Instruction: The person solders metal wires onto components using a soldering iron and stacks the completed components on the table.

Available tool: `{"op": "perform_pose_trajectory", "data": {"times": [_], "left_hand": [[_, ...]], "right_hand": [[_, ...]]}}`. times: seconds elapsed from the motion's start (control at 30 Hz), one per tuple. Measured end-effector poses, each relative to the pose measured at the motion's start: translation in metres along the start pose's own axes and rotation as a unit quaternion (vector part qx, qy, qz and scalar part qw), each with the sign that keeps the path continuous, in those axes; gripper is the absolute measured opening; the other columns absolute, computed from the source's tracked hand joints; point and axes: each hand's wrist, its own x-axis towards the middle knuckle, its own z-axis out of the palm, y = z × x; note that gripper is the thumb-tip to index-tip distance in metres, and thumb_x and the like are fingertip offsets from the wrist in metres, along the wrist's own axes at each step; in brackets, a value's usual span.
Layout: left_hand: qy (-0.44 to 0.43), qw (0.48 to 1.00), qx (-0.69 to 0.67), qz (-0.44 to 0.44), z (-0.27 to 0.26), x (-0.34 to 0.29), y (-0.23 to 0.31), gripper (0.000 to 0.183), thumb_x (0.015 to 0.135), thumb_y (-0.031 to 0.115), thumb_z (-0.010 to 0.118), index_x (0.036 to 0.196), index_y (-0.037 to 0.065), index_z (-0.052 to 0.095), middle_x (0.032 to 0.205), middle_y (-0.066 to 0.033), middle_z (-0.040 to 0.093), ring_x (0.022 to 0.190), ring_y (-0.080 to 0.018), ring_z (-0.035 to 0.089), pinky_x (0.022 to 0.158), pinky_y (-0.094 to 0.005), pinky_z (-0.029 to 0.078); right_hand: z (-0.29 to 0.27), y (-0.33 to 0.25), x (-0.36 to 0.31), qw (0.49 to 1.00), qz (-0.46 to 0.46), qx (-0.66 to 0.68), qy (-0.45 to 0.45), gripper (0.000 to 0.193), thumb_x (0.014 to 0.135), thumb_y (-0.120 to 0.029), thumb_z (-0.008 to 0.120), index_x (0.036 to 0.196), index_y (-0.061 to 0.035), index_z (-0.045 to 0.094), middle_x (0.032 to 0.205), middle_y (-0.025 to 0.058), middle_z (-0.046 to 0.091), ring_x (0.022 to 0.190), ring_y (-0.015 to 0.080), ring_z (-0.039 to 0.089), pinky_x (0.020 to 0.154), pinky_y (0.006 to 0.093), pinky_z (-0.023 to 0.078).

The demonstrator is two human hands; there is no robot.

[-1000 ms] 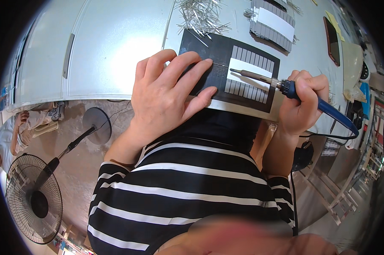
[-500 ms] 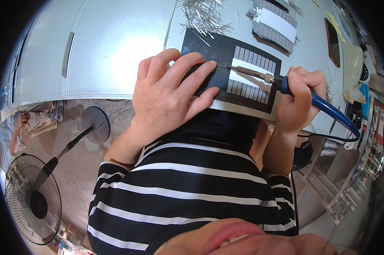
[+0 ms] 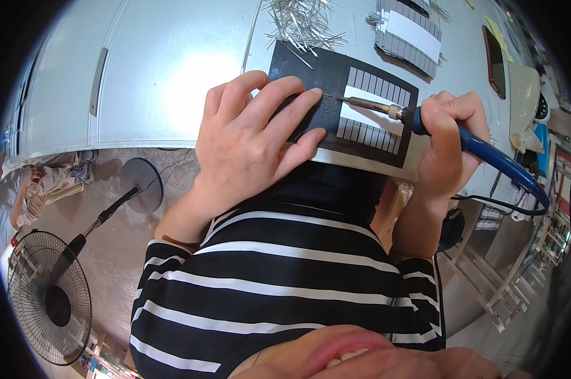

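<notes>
My left hand (image 3: 250, 136) lies flat with fingers spread on a black jig plate (image 3: 336, 104) at the near edge of a white table (image 3: 171, 69), pressing its left part down. My right hand (image 3: 446, 142) grips a blue-handled soldering iron (image 3: 462, 142). The iron's metal tip (image 3: 345, 100) touches the left end of a strip of grey cells with a white band (image 3: 370, 117) set in the plate, right by my left fingertips. A dark cable (image 3: 500, 202) runs from the iron's handle off to the right.
A heap of thin metal strips (image 3: 301, 22) lies beyond the plate. A second stack of grey cells (image 3: 412, 31) sits at the back right, with a dark phone (image 3: 494, 60) beside it. A standing fan (image 3: 45, 290) is on the floor at lower left.
The soldering iron's tip has slid left along the cell strip toward my left fingertips. My left hand has stayed pressed on the plate.
</notes>
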Motion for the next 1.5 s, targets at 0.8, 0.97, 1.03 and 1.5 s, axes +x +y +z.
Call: {"op": "perform_pose_trajectory", "data": {"times": [0.8, 0.97, 1.03, 1.5], "left_hand": [[-0.009, 1.000, -0.003, 0.007, -0.002, 0.003, 0.001, 0.036, 0.077, 0.032, 0.074, 0.108, 0.013, 0.071, 0.110, 0.0016, 0.063, 0.100, -0.0226, 0.054, 0.082, -0.0336, 0.040], [-0.013, 1.000, -0.005, 0.008, -0.003, 0.004, 0.002, 0.036, 0.078, 0.031, 0.073, 0.108, 0.013, 0.071, 0.110, 0.0018, 0.063, 0.099, -0.0225, 0.054, 0.082, -0.0337, 0.040], [-0.014, 1.000, -0.003, 0.009, -0.003, 0.004, 0.002, 0.035, 0.078, 0.031, 0.073, 0.109, 0.013, 0.071, 0.111, 0.0019, 0.063, 0.099, -0.0224, 0.054, 0.081, -0.0336, 0.040], [-0.012, 1.000, 0.006, 0.018, -0.003, 0.004, 0.001, 0.034, 0.078, 0.031, 0.073, 0.108, 0.014, 0.071, 0.110, 0.0031, 0.063, 0.098, -0.0210, 0.054, 0.080, -0.0330, 0.039]], "right_hand": [[-0.004, 0.004, 0.004, 0.998, -0.016, -0.006, 0.057, 0.019, 0.079, 0.000, 0.063, 0.069, -0.0044, 0.047, 0.063, -0.0035, 0.039, 0.057, 0.0046, 0.033, 0.054, 0.0230, 0.028], [-0.006, 0.006, 0.003, 0.999, -0.020, 0.012, 0.047, 0.019, 0.080, 0.000, 0.063, 0.070, -0.0048, 0.047, 0.062, -0.0037, 0.040, 0.057, 0.0041, 0.032, 0.054, 0.0227, 0.027], [-0.007, 0.007, 0.003, 0.999, -0.024, 0.012, 0.042, 0.019, 0.080, -0.001, 0.063, 0.070, -0.0050, 0.047, 0.062, -0.0037, 0.040, 0.056, 0.0040, 0.032, 0.053, 0.0226, 0.027], [-0.006, 0.008, 0.000, 0.998, -0.055, -0.010, -0.018, 0.017, 0.080, 0.002, 0.055, 0.071, -0.0054, 0.043, 0.059, 0.0007, 0.040, 0.053, 0.0058, 0.028, 0.055, 0.0256, 0.026]]}}
